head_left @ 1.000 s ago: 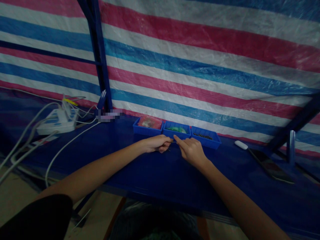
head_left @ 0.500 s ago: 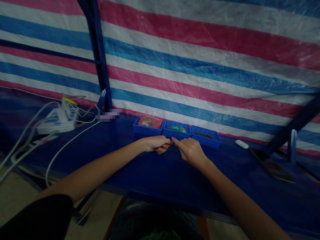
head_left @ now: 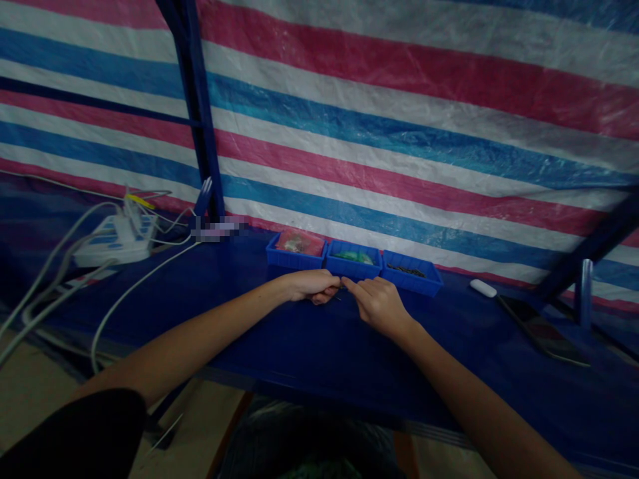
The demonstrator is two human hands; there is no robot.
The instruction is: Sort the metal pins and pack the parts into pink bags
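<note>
Over the blue table, just in front of the small bins, my left hand (head_left: pixel 314 286) is closed, thumb and forefinger pinched together. A thin dark bit, like a screw or pin (head_left: pixel 339 299), pokes out below its fingertips, too small to name surely. My right hand (head_left: pixel 378 301) meets it from the right, forefinger stretched to the left fingertips and the other fingers curled in. Whatever lies between the fingertips is hidden. Behind the hands stand a blue bin with a red bag (head_left: pixel 300 245), a blue bin with green contents (head_left: pixel 355 257) and a blue bin with small dark metal pieces (head_left: pixel 407 271).
A white power strip (head_left: pixel 116 243) with several cables lies on the left of the table (head_left: pixel 309 359). To the right are a white oblong case (head_left: pixel 482 288) and a dark phone (head_left: pixel 542 328). A striped tarp (head_left: pixel 379 133) hangs behind, with blue frame posts.
My right hand has shifted slightly left, bringing its forefinger closer to the left fingertips. The left hand stays almost in place.
</note>
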